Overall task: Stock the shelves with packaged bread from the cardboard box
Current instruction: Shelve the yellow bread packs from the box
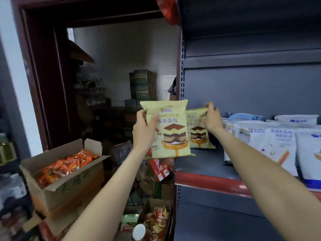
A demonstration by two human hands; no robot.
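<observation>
Evidently the right hand pinches a yellow packet upright at centre frame, steadying it on the shelf. Just left, the left hand grips a second packet, ready to join it.

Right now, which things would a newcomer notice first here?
The yellow mousse bread bag held up in the left hand, at centre. Behind it, the right hand pinches a second yellow bag standing on the grey shelf. White bread bags fill the shelf's right side.

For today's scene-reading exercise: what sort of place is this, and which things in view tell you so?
Probably a small shop beside its stockroom. A metal shelf carries rows of white bags, each hand holds a yellow bread pack for stocking, and an open box of orange packets sits by a doorway with stacked cartons behind.
</observation>
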